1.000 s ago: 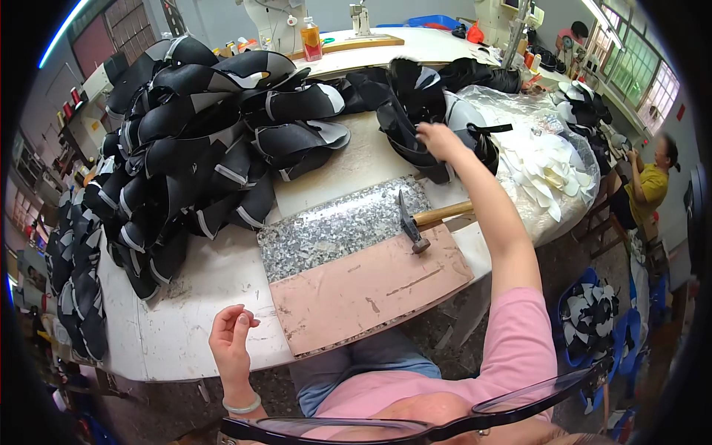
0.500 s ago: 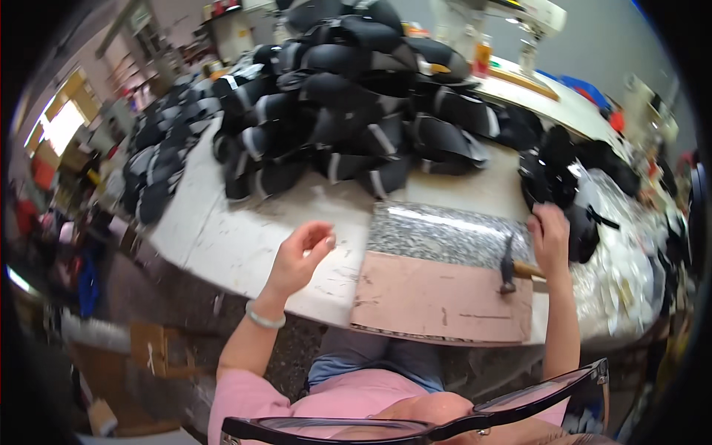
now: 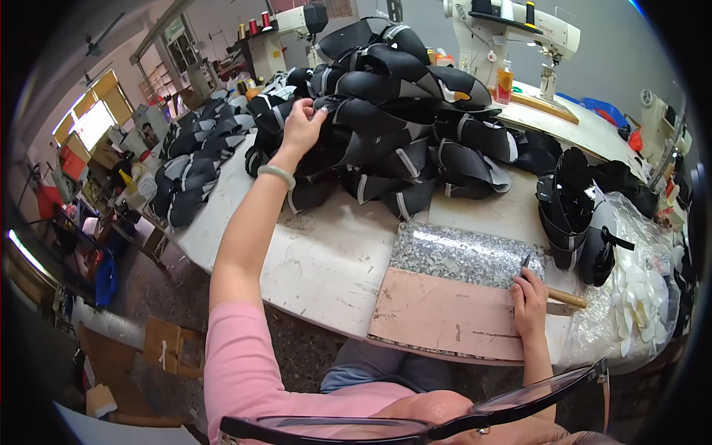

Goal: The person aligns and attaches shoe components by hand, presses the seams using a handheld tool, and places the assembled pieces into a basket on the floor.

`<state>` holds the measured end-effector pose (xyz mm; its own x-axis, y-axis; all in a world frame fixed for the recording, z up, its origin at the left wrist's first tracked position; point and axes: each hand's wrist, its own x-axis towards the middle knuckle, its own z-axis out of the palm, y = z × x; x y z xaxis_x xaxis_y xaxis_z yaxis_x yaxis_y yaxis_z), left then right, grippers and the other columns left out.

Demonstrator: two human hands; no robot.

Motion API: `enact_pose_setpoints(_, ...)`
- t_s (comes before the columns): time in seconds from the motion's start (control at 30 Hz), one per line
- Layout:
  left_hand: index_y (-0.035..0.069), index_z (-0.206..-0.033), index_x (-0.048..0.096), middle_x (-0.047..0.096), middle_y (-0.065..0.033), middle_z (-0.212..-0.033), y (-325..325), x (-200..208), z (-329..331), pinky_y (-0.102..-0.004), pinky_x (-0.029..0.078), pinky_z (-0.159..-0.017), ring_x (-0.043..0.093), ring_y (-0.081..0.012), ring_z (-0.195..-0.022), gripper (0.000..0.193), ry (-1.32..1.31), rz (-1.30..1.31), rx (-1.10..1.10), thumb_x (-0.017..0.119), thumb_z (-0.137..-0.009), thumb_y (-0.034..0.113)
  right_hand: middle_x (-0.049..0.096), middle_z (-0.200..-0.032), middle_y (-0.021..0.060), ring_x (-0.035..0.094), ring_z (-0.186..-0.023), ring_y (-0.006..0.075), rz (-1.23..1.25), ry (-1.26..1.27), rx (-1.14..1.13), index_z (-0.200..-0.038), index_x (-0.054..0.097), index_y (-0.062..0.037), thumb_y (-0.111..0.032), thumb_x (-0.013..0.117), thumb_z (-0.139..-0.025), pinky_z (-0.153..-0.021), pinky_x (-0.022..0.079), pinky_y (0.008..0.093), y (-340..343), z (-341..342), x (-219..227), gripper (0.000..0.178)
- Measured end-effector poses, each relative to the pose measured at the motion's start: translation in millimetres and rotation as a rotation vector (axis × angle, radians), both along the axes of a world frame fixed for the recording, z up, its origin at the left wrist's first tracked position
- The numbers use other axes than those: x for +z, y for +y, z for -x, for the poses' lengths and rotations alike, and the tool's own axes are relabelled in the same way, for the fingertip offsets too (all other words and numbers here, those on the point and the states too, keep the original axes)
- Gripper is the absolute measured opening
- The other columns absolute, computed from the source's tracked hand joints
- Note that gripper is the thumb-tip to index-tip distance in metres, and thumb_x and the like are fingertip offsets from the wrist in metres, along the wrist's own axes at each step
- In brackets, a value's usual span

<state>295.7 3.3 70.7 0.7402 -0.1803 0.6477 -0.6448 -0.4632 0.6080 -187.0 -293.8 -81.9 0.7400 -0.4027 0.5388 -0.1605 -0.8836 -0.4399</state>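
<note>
My left hand [image 3: 302, 126] reaches to the heaped pile of black shoe uppers [image 3: 386, 96], its thumb and fingers closed on the edge of a black upper [image 3: 331, 104] at the pile's left side. My right hand [image 3: 529, 305] rests at the right end of the work block, fingers curled over the head of a hammer [image 3: 567, 298]. The hammer's wooden handle sticks out to the right, and my fingers hide most of its head. Under that hand lie a speckled grey stone slab [image 3: 460, 252] and a pinkish-brown board [image 3: 437, 311] along its near side.
Joined black uppers [image 3: 561, 222] stand to the right of the slab, beside a clear plastic bag [image 3: 641, 304] of white pieces. More uppers [image 3: 196, 167] lie in rows at left. A sewing machine [image 3: 549, 37] and an orange bottle [image 3: 504, 83] stand behind.
My left hand has gone from above the bare tabletop forward to the pile and gripped an upper. My right hand has come down from beside the standing uppers to the hammer.
</note>
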Motion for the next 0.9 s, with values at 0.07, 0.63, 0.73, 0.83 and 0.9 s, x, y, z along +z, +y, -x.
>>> enact_pose_setpoints(0.07, 0.000, -0.119, 0.049, 0.061, -0.0182, -0.106, -21, 25, -17, -0.0409, 0.045, -0.087, 0.058, -0.0330, -0.100, 0.052, -0.092, -0.014, 0.073, 0.066, -0.082, 0.032, 0.059, -0.118, 0.0135, 0.052, -0.108, 0.0324, 0.017, -0.025, -0.009, -0.097, 0.065, -0.0019, -0.016, 0.059, -0.087, -0.096, 0.038, 0.0410, 1, 3, -3, 0.019)
enact_pose_setpoints(0.63, 0.005, -0.114, 0.059, 0.064, -0.0194, -0.107, -59, 141, -48, -0.0395, 0.043, -0.089, 0.054, -0.0348, -0.108, 0.046, -0.203, -0.579, 0.233, 0.067, -0.081, 0.036, 0.061, -0.114, 0.0119, 0.055, -0.105, 0.0293, 0.019, -0.066, 0.014, -0.087, 0.067, -0.0052, -0.011, 0.061, -0.078, -0.095, 0.037, 0.0401, -2, 4, 7, 0.013)
enact_pose_setpoints(0.73, -0.004, -0.095, 0.059, 0.064, -0.0207, -0.084, -34, 157, 18, -0.0380, 0.047, -0.075, 0.062, -0.0314, -0.083, 0.042, -0.381, 0.100, 0.112, 0.064, -0.085, 0.036, 0.061, -0.114, 0.0128, 0.054, -0.107, 0.0308, 0.019, -0.055, 0.048, -0.089, 0.066, -0.0040, -0.009, 0.061, -0.077, -0.096, 0.037, 0.0410, -3, 9, 6, 0.014)
enact_pose_setpoints(0.83, -0.004, -0.100, 0.055, 0.062, -0.0151, -0.089, -9, 139, 88, -0.0324, 0.046, -0.076, 0.060, -0.0219, -0.082, 0.036, -0.407, 0.273, -0.023, 0.061, -0.090, 0.029, 0.059, -0.116, 0.0165, 0.053, -0.110, 0.0343, 0.120, -0.157, -0.012, -0.102, 0.061, 0.0017, 0.000, 0.062, -0.076, -0.095, 0.040, 0.0428, 6, 10, 13, 0.026)
enact_pose_setpoints(0.9, -0.002, -0.104, 0.055, 0.061, -0.0077, -0.094, 2, 107, 160, -0.0278, 0.045, -0.077, 0.057, -0.0138, -0.084, 0.028, -0.350, 0.291, -0.184, 0.058, -0.093, 0.023, 0.059, -0.116, 0.0163, 0.053, -0.110, 0.0342, 0.100, -0.203, -0.011, -0.104, 0.060, 0.0017, 0.000, 0.063, -0.076, -0.096, 0.040, 0.0420, 25, 12, 33, 0.028)
